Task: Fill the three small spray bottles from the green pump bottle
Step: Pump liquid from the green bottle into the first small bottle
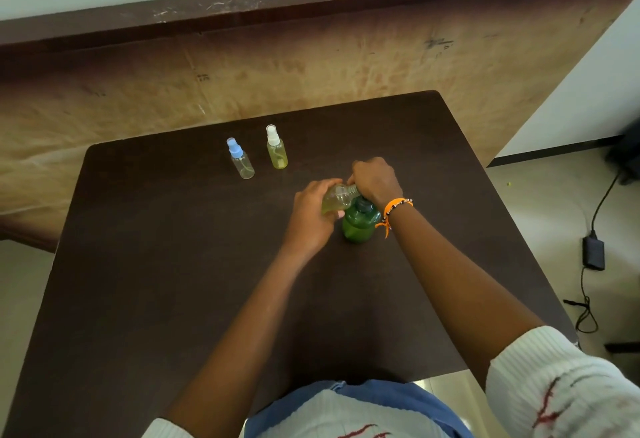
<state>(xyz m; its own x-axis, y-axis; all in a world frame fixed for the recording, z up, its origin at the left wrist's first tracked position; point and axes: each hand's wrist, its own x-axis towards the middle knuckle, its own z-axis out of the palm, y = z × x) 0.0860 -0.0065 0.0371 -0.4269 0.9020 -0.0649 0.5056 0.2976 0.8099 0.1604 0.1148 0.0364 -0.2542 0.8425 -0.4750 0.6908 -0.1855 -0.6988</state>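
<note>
The green pump bottle (358,224) stands upright near the middle of the dark table (173,282). My left hand (311,216) grips a small uncapped spray bottle (337,198), tilted with its neck toward the pump head. My right hand (375,179) is curled over the top of the green bottle, hiding the pump nozzle. Two capped small spray bottles stand farther back on the left: a blue-capped one (241,160) that looks nearly empty, and a white-capped one (276,149) holding yellow-green liquid.
The table's far edge lies just behind the bottles, with a brown wall panel (311,67) beyond it. A black power adapter and cable (593,252) lie on the floor to the right.
</note>
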